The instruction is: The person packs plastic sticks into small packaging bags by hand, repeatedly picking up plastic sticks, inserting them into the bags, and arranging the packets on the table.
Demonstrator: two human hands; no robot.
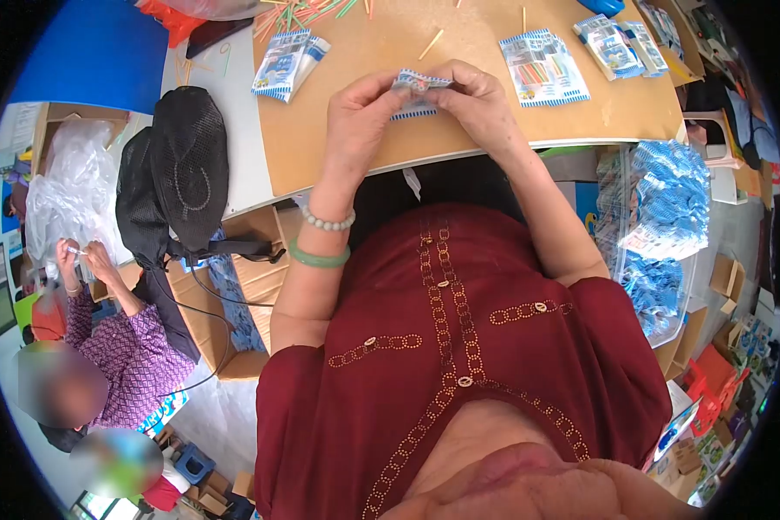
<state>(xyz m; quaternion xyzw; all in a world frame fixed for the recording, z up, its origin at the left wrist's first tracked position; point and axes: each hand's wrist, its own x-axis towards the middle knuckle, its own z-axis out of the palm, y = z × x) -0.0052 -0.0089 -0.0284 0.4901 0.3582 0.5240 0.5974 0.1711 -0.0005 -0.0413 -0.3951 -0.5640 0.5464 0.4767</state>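
Both my hands hold a small clear packet [418, 107] with blue-striped edges over the near part of the wooden table. My left hand [368, 108] pinches its left side between thumb and fingers. On the right side, my right hand [472, 97] grips it the same way. Something small and reddish shows at the packet's top. Left of my hands lie overlapping packets [286, 65]. To the right is a packet group [542, 71] with coloured sticks visible inside. One thin yellowish stick [431, 44] lies just beyond my hands.
Loose coloured sticks [308, 16] lie at the table's far edge. More packets [614, 48] are at the far right. A black mesh bag [189, 169] stands left. A clear bin [659, 303] holds blue-white packets. Another person [130, 355] sits at the left, hands raised.
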